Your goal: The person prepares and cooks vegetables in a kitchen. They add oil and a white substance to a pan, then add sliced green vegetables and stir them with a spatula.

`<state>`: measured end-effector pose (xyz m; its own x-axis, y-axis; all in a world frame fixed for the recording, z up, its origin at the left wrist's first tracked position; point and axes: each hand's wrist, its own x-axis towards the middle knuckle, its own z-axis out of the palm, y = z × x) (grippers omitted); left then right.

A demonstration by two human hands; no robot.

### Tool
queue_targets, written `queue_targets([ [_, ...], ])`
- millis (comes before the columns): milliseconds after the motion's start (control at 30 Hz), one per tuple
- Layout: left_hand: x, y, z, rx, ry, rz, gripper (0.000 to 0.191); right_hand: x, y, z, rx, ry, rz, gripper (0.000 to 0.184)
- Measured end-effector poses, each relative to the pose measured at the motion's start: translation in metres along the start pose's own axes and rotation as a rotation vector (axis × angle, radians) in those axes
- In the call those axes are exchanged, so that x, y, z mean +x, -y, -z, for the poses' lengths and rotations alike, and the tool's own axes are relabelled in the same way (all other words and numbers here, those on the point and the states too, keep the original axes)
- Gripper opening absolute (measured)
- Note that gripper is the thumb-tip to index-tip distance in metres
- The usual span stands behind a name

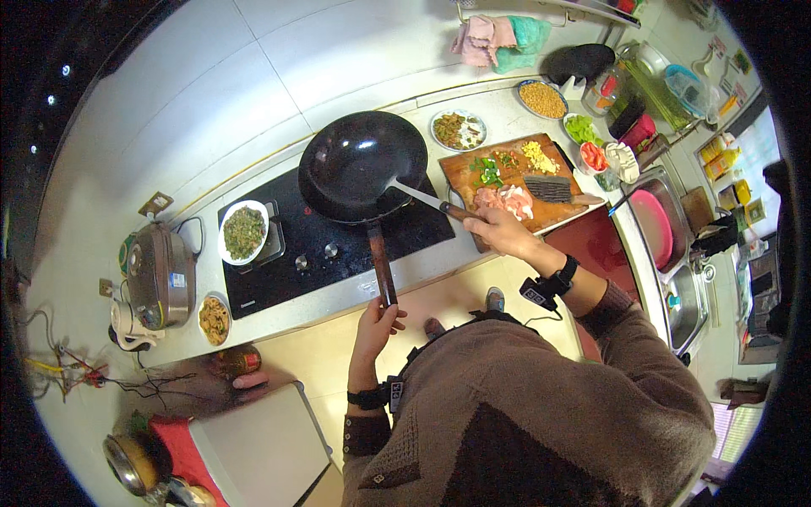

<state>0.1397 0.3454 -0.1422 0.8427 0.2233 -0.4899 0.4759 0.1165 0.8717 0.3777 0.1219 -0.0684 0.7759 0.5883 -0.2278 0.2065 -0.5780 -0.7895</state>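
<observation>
A black wok (361, 158) sits on the right part of the black glass cooktop (285, 285), with a glossy, dark inner surface. My left hand (375, 326) grips the end of its wooden handle (380, 260), which points toward my body. In my right hand (504, 231) is the wooden-handled spatula (421, 196), its metal end inside the wok near the right wall. The right hand is just above the near edge of a wooden cutting board (459, 170). On that board lie sliced raw meat (507, 201), chopped green pepper (486, 172), minced yellow pieces (538, 158) and a cleaver (548, 189).
Left of the wok, a plate of chopped greens (244, 232) rests on the cooktop. A rice cooker (161, 275) and a plate of food (214, 320) stand farther left. Behind the board are a plate of cooked food (457, 130) and a dish of yellow beans (543, 100). A sink (687, 317) lies right.
</observation>
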Motion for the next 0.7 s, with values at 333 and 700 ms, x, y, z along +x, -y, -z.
queue_targets([
  [333, 0.002, -0.002, 0.000, 0.021, 0.009, -0.020, 0.027, 0.074, 0.010, -0.053, 0.041, -0.036, -0.044, 0.052],
  [700, 0.001, 0.000, 0.004, 0.020, 0.024, -0.031, 0.021, 0.038, -0.027, -0.035, 0.492, -0.050, -0.209, 0.048],
])
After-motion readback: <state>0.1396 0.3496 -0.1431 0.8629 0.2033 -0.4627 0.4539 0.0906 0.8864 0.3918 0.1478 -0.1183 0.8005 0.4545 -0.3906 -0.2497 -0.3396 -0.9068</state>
